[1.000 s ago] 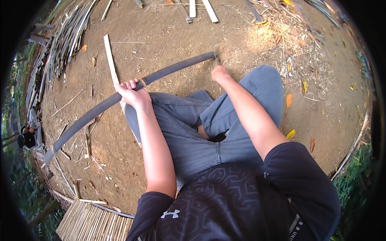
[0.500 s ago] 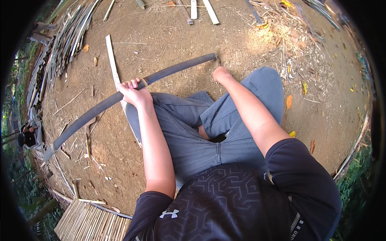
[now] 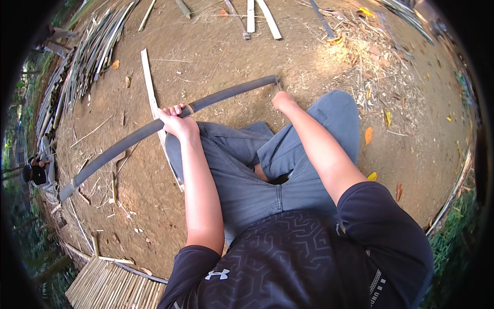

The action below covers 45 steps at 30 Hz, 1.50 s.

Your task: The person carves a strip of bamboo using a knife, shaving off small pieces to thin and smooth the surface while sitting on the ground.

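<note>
Where the left rim curves in: another person (image 3: 40, 170), small and blurred, beside dim greenery.
Stick pile (image 3: 100, 46): long thin rods in the upper left of the frame.
Slatted panel (image 3: 110, 286): narrow pale rods side by side, lower left corner.
Dark grey pole (image 3: 118, 148): slants from the left of the frame to the upper middle, passing through the left hand and ending just above the right.
Pale strip (image 3: 149, 77): left of centre, running down beneath the pole right beside the left hand.
Left hand (image 3: 176, 122): left of centre, fingers curled over the pole, just left of its brownish ring.
Right hand (image 3: 283, 101): upper middle, a closed fist just below the pole's right end, gripping a thin dark tool (image 3: 279, 86) that points up at that end; its kind is unclear.
Shavings (image 3: 342, 49): scattered in the upper right.
</note>
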Available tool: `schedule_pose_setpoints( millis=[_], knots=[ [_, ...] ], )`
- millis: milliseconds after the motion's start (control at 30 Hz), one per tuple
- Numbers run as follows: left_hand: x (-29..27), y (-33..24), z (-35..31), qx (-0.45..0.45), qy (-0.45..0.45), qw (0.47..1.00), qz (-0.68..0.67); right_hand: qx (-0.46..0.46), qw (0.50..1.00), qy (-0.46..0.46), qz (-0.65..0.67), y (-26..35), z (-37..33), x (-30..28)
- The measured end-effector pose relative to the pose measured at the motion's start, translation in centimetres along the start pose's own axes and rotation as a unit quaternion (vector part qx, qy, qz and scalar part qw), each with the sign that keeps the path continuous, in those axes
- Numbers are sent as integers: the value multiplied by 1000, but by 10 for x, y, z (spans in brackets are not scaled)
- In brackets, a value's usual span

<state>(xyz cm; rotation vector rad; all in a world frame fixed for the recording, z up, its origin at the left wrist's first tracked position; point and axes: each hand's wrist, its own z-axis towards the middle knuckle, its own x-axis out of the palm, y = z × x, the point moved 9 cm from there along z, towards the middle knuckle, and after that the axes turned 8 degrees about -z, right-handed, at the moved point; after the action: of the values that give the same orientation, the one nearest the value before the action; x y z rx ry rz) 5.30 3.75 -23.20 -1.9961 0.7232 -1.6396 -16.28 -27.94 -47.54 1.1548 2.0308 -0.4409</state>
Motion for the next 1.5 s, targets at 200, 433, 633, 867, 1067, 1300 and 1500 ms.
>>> schedule_pose_setpoints(
  millis=[200, 433, 633, 867, 1067, 1300, 1500],
  knots=[
    [6, -14, -8, 11, -6, 1000, -1, -9, 995, -15, -101, 6, 3, -3],
    [-8, -17, -1, 22, -16, 1000, 8, -25, 992, 72, 102, 13, -19, -5],
    [-9, -11, 6, 12, -8, 1000, -8, 76, 887, 198, 411, 1, -42, 1],
    [-7, -10, 0, 13, -30, 999, -26, 46, 830, 261, 491, 15, -55, 4],
    [-12, -11, 5, 15, -30, 999, -13, 77, 772, 294, 559, 27, -60, 6],
    [-11, -11, 5, 8, -31, 999, 0, 72, 652, 341, 673, 38, -64, -3],
    [-9, -12, 3, 13, -36, 999, 2, 53, 609, 347, 711, 45, -70, -5]
  ],
)
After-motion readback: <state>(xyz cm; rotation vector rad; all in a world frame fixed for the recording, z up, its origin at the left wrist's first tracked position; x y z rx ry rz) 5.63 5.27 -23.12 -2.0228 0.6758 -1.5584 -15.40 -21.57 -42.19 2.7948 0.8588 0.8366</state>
